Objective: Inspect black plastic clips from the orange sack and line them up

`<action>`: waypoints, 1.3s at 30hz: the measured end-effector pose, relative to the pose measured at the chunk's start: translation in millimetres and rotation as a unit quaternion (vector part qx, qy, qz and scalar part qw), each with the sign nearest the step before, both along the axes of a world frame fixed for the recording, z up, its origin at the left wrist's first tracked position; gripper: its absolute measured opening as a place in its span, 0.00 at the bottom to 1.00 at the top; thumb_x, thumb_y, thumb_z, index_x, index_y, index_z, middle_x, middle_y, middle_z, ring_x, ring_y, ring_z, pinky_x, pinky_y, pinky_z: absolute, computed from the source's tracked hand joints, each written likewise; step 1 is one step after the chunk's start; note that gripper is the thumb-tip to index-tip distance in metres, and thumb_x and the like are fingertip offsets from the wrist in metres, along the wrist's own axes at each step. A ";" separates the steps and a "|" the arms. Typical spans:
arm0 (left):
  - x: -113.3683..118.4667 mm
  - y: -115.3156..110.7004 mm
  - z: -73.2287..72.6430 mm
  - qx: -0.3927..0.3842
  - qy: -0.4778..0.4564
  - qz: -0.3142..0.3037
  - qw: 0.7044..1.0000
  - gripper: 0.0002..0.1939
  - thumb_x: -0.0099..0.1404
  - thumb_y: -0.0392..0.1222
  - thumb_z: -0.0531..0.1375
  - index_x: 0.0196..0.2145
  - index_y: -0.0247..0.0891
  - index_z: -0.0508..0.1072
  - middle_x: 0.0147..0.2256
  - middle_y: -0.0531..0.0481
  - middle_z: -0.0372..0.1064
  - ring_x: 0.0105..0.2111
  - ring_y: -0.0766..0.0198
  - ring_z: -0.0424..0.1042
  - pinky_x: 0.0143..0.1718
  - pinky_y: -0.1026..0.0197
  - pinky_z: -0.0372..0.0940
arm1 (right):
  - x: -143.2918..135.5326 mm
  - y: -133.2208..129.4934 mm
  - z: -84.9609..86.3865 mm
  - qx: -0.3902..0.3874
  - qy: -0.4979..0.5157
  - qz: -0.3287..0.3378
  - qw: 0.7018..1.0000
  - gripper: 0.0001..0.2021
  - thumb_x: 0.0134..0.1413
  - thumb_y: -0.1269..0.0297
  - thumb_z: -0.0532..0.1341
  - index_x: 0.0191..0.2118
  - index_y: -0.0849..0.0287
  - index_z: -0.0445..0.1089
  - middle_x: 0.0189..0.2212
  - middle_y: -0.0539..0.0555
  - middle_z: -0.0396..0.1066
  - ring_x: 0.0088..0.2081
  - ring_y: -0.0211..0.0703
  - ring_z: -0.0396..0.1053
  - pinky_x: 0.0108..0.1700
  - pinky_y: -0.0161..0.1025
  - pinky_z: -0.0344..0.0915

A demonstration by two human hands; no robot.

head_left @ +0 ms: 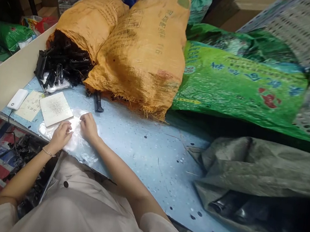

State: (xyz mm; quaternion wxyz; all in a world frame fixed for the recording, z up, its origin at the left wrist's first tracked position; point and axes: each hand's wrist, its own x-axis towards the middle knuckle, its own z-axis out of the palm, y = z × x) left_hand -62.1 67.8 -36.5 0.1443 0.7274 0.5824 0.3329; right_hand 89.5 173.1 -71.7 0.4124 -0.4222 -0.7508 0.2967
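Note:
Clear plastic bags lie in a flat pile at the near left edge of the blue tabletop. Over them, my right hand has its fingers bent and pinched at the plastic. My left hand is just to its left, fingers curled together, beside the near corner of a white square pad covered in dark specks. Whatever the left fingertips grip is too small to make out. The pad lies partly on the bags.
Black plastic parts spill from an orange woven sack; one loose black part lies closer. A second orange sack, a green sack and a grey sack line the table. A white device sits left by a note.

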 end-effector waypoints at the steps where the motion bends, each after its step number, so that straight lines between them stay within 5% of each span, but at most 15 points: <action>1: 2.5 4.4 -0.7 0.003 0.014 0.002 1.000 0.13 0.63 0.34 0.62 0.44 0.40 0.64 0.50 0.40 0.65 0.47 0.55 0.70 0.45 0.53 0.69 | -1.8 2.6 0.8 -0.019 0.023 -0.012 0.999 0.10 0.52 0.76 0.51 0.35 0.56 0.65 0.36 0.55 0.65 0.41 0.47 0.64 0.46 0.43 0.63; 5: 13.7 17.5 -4.1 -0.045 0.044 -0.011 0.998 0.09 0.63 0.30 0.58 0.38 0.40 0.64 0.39 0.45 0.69 0.42 0.55 0.71 0.45 0.51 0.68 | -1.5 -0.5 8.4 -0.027 0.098 -0.061 0.993 0.09 0.57 0.73 0.52 0.40 0.57 0.65 0.39 0.56 0.64 0.40 0.46 0.65 0.45 0.43 0.66; 10: -2.9 24.1 -3.1 -0.126 -0.105 0.046 0.985 0.04 0.65 0.35 0.57 0.38 0.41 0.65 0.34 0.50 0.72 0.35 0.60 0.74 0.41 0.56 0.69 | 36.3 -37.3 8.3 0.050 -0.057 0.173 0.982 0.18 0.61 0.63 0.60 0.56 0.53 0.65 0.51 0.60 0.66 0.46 0.48 0.67 0.45 0.44 0.69; 12: -20.6 23.9 3.5 -0.135 -0.123 0.047 0.982 0.06 0.65 0.36 0.56 0.41 0.40 0.66 0.37 0.48 0.75 0.39 0.59 0.76 0.44 0.56 0.71 | 46.1 -44.7 3.0 0.030 -0.107 0.194 0.975 0.18 0.62 0.65 0.59 0.57 0.54 0.66 0.49 0.60 0.68 0.46 0.48 0.68 0.45 0.44 0.69; 16: -59.2 23.4 22.6 -0.080 0.117 0.072 0.987 0.25 0.62 0.30 0.56 0.57 0.37 0.67 0.59 0.36 0.68 0.61 0.47 0.66 0.62 0.44 0.62 | 33.7 -32.4 0.8 -0.061 0.010 0.082 0.995 0.14 0.60 0.71 0.54 0.51 0.57 0.66 0.41 0.55 0.70 0.40 0.45 0.69 0.45 0.43 0.70; 19: -73.3 27.3 33.3 -0.119 0.338 0.050 0.932 0.36 0.60 0.30 0.58 0.66 0.33 0.60 0.67 0.27 0.54 0.67 0.32 0.55 0.63 0.36 0.57 | 8.9 -20.3 10.0 -0.081 0.074 0.021 0.994 0.16 0.56 0.72 0.54 0.51 0.56 0.64 0.44 0.56 0.68 0.40 0.45 0.69 0.43 0.43 0.71; 21: -74.0 32.2 39.5 -0.152 0.415 0.026 0.897 0.38 0.62 0.30 0.56 0.69 0.30 0.55 0.67 0.22 0.53 0.65 0.28 0.57 0.58 0.36 0.63 | -6.3 -20.0 15.7 -0.041 0.049 0.065 0.996 0.16 0.57 0.73 0.54 0.51 0.56 0.64 0.48 0.58 0.66 0.46 0.47 0.68 0.48 0.45 0.71; 25: -73.3 42.6 58.8 -0.164 0.474 0.001 0.865 0.37 0.64 0.30 0.52 0.70 0.26 0.50 0.66 0.20 0.54 0.62 0.30 0.62 0.51 0.39 0.70 | -27.4 -31.7 15.1 0.013 -0.089 0.170 0.981 0.16 0.61 0.68 0.59 0.55 0.62 0.65 0.52 0.64 0.68 0.54 0.54 0.66 0.58 0.52 0.65; 30: -73.5 38.7 69.6 -0.138 0.460 0.021 0.877 0.36 0.64 0.31 0.52 0.69 0.31 0.52 0.66 0.28 0.57 0.62 0.42 0.65 0.53 0.46 0.71 | -39.9 -40.3 6.3 0.039 -0.181 0.128 0.974 0.24 0.59 0.60 0.66 0.58 0.61 0.68 0.61 0.68 0.61 0.60 0.63 0.58 0.62 0.62 0.56; 35: -66.9 18.4 40.8 -0.135 0.452 0.037 0.881 0.29 0.66 0.30 0.50 0.64 0.31 0.63 0.66 0.28 0.57 0.64 0.39 0.62 0.56 0.41 0.68 | 5.2 -26.8 11.6 0.058 -0.095 0.045 0.993 0.12 0.64 0.63 0.59 0.49 0.59 0.74 0.46 0.62 0.65 0.50 0.53 0.62 0.54 0.52 0.64; 39: -58.7 33.2 35.6 -0.071 0.346 0.010 0.935 0.28 0.64 0.31 0.53 0.62 0.33 0.66 0.62 0.31 0.65 0.64 0.44 0.64 0.64 0.40 0.61 | 86.2 17.4 45.6 0.145 -0.091 -0.087 0.981 0.15 0.64 0.66 0.55 0.52 0.55 0.73 0.48 0.62 0.65 0.52 0.56 0.62 0.56 0.58 0.62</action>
